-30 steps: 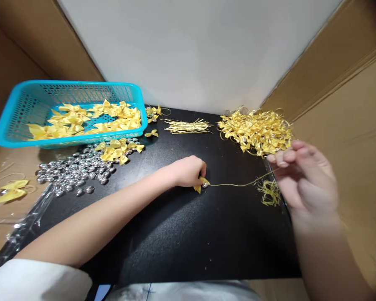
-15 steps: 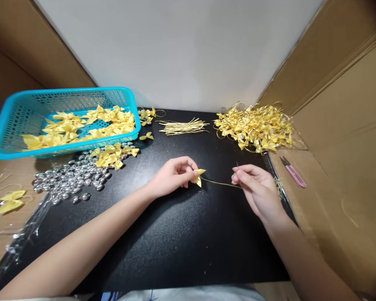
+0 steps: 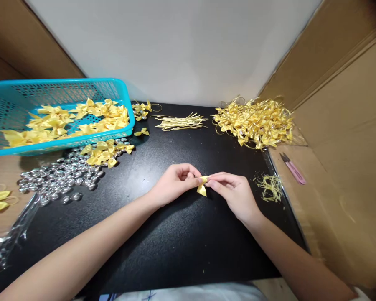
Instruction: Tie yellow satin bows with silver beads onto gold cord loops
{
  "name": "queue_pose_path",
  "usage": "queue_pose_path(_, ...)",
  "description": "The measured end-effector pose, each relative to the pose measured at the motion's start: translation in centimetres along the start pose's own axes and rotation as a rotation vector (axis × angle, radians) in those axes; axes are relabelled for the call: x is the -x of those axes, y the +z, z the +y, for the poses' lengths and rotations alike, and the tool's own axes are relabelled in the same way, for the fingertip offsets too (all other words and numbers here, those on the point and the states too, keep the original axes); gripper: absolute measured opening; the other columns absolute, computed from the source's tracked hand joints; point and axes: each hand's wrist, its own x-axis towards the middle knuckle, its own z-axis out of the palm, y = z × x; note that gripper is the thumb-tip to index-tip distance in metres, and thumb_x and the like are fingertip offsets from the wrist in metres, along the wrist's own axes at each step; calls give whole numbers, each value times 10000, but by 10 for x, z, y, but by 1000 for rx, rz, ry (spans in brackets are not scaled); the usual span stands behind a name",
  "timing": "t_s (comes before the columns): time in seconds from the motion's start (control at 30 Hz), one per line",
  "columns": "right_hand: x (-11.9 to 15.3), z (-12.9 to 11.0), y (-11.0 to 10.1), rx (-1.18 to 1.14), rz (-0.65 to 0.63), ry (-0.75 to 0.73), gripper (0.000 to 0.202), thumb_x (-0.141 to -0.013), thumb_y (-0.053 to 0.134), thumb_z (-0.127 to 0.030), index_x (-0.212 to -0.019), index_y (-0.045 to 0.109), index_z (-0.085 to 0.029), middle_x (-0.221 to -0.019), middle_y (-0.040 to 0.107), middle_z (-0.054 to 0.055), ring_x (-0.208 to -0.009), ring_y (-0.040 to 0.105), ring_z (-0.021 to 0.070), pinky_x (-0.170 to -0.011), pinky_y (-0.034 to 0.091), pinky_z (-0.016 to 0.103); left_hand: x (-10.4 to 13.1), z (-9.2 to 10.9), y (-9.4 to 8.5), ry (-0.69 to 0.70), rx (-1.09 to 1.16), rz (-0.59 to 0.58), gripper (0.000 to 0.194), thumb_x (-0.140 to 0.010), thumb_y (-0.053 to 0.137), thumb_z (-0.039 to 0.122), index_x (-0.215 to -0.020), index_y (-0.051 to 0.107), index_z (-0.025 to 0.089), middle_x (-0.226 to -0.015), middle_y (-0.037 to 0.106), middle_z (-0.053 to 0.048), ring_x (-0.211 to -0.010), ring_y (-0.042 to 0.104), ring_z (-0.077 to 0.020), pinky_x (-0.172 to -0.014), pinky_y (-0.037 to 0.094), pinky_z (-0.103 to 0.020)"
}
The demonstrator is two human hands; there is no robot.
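Both hands meet over the middle of the black mat (image 3: 163, 251) in the head view, the only one there is. Left hand (image 3: 174, 184) has its fingertips pinched together on the small yellow bow (image 3: 202, 189), and the right hand (image 3: 233, 193) pinches the same bow from the other side, so the bow hangs between the two just above the mat. The step in hand looks like fastening or tightening something at the bow's knot; whether a cord is on it I cannot tell. The next move, as I judge it, calls for a steady pinch at the knot and a fine pull.

Counted: one teal basket (image 3: 6, 90) with a heap of plain yellow bows, too many to count; one loose cluster of bows (image 3: 105, 152) just in front of it; a spread of silver beads (image 3: 56, 179), dozens; one bundle of gold cords (image 3: 178, 122); one big pile of finished bows (image 3: 257, 123) at the far right; one tuft of cord scraps (image 3: 271, 188); one pink snipper (image 3: 293, 169) on the cardboard.
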Motion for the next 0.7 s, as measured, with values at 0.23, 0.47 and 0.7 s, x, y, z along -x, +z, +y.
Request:
queue_pose_path(0.23,7,-4,-1,395,-46,-589,166,-804,690,-73,-873,770,-201,-870,776,63,-798,734,160,-747,608,273,6,-8,-1,13,139,-93,348,-763,738,399,-947,598,138,-567,582,54,-419,509,-63,-431,427,-175)
queue_pose_path(0.47,9,5,-7,588,-194,-960,232,-788,686,-8,-991,723,-115,-986,765,116,-947,718,183,-837,608,318,6,-26,-7,309,140,-101,181,-814,725,250,-922,628,141,-857,696,-36,-726,650,-90,-703,530,-201)
queue_pose_path(0.7,10,3,-4,654,-222,-1002,203,-814,670,-25,-990,714,-116,-980,771,105,-958,725,176,-874,608,301,5,-29,-11,554,-141,-64,202,-843,680,150,-1044,675,166,-965,719,-70,-805,674,-119,-744,547,-227)
